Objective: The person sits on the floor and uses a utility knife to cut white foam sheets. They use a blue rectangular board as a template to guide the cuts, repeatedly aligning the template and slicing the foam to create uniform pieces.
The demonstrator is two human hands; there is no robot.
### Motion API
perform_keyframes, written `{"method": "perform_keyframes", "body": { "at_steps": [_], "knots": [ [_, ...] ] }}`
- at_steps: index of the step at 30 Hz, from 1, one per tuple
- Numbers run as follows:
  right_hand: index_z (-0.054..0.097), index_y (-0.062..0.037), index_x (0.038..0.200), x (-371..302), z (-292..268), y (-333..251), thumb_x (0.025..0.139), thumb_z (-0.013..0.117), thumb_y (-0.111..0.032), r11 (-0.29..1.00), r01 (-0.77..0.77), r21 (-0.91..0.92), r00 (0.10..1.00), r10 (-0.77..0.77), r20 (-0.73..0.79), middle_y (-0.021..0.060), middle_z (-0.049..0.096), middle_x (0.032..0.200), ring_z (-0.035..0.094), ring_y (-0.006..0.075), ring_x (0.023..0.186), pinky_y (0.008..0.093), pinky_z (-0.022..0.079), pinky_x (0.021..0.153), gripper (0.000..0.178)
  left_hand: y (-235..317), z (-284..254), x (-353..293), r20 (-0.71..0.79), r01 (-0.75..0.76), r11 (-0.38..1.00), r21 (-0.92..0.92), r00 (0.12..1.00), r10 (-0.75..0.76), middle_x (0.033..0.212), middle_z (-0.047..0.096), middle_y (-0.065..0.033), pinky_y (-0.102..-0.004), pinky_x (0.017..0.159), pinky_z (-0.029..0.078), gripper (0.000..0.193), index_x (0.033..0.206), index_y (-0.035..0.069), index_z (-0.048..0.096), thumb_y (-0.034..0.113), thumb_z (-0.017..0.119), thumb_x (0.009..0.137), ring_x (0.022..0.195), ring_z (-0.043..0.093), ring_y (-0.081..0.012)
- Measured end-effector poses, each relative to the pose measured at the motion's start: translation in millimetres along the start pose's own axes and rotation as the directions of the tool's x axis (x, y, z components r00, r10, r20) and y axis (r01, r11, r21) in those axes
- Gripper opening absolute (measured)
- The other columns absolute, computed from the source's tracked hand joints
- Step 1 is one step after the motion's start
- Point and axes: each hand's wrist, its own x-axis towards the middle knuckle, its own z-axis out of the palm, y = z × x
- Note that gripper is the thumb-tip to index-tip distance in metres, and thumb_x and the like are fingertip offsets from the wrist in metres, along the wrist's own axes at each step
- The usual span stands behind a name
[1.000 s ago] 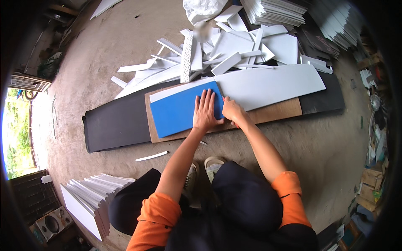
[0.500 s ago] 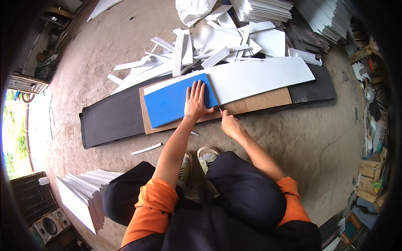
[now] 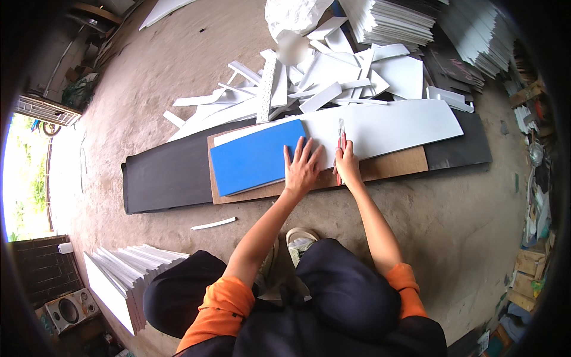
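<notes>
My left hand lies with fingers spread over the right end of a blue rectangular board, its thumb side reaching onto the white sheet. In my right hand is a red utility knife, its tip pointing away from me above the white sheet. The blue board rests on top of the sheet's left part. Beneath them is a brown wooden board, which lies on a long black mat. Whether the blade touches the sheet I cannot tell.
White offcuts lie heaped beyond the mat, near a white plastic bag. A stack of white sheets stands at the far right. More white panels lean by my left knee. One thin strip lies on the floor.
My right hand has moved away from the blue board's near right corner, rightward and up over the white sheet, with the knife. My left hand has slid to the board's right edge.
</notes>
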Motion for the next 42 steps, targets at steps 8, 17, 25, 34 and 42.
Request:
{"method": "perform_keyframes", "body": {
  "at_steps": [8, 17, 25, 34, 42],
  "knots": [
    [0.036, -0.0035, 0.098, 16, 27, 30, 0.084, 0.043, -0.013, 0.984, 0.053, -0.173, 0.985, -0.079, -0.151, 0.0093, 0.056, 0.058, 0.056, 0.0196, 0.041, 0.0317, 0.046, 0.040, 0.019, -172, -43, -28, 0.085, 0.066, 0.985, 0.159, 0.993, -0.081, 0.140, 0.025, 0.0006, -0.0561, 0.103, 0.009, 0.060, 0.133, 0.027, 0.030, 0.016, 0.052, 0.079, 0.132, 0.015, -0.0208],
    [0.028, -0.0038, 0.122, 0, -4, 9, 0.080, 0.044, -0.011, 0.981, 0.014, 0.194, 0.985, -0.047, 0.163, 0.0165, 0.060, 0.079, 0.060, 0.0280, 0.067, 0.0378, 0.046, 0.062, 0.045, -136, -17, 38, 0.090, -0.062, 0.998, 0.005, 0.994, 0.062, 0.135, 0.031, -0.0093, -0.0558, 0.103, -0.001, 0.064, 0.133, 0.008, 0.026, 0.043, 0.047, 0.084, 0.130, 0.020, -0.0226],
    [0.035, -0.0069, 0.116, -44, -36, -16, 0.092, 0.035, -0.011, 0.920, -0.015, 0.392, 0.988, -0.046, 0.147, 0.0041, 0.046, 0.072, 0.044, 0.0077, 0.048, 0.0239, 0.037, 0.039, 0.024, -101, -1, 102, 0.317, 0.251, 0.947, -0.200, 0.931, -0.179, 0.108, 0.048, -0.0151, -0.0470, 0.083, 0.030, 0.068, 0.112, 0.013, 0.050, 0.052, 0.071, 0.060, 0.104, 0.042, -0.0271],
    [0.040, -0.0040, 0.092, -95, -70, -89, 0.091, 0.042, -0.020, 0.951, 0.207, 0.228, 0.971, -0.172, -0.164, 0.0069, 0.046, 0.057, 0.049, 0.0174, 0.049, 0.0316, 0.039, 0.046, 0.016, -74, -104, 103, 0.189, 0.087, 0.801, -0.593, 0.981, 0.033, 0.102, 0.057, -0.0066, -0.0466, 0.083, 0.024, 0.058, 0.104, 0.013, 0.049, 0.046, 0.072, 0.061, 0.103, 0.049, -0.0238],
    [0.035, -0.0015, 0.103, -122, -73, -102, 0.088, 0.043, -0.015, 0.874, 0.428, -0.231, 0.848, -0.477, -0.234, 0.0255, 0.056, 0.072, 0.057, 0.0408, 0.068, 0.0479, 0.044, 0.055, 0.022, -34, -132, 89, -0.233, -0.128, 0.940, -0.317, 0.971, 0.054, 0.092, 0.058, 0.0036, -0.0566, 0.082, 0.022, 0.042, 0.102, 0.016, 0.047, 0.031, 0.069, 0.069, 0.097, 0.047, -0.0178]
  ]
}}
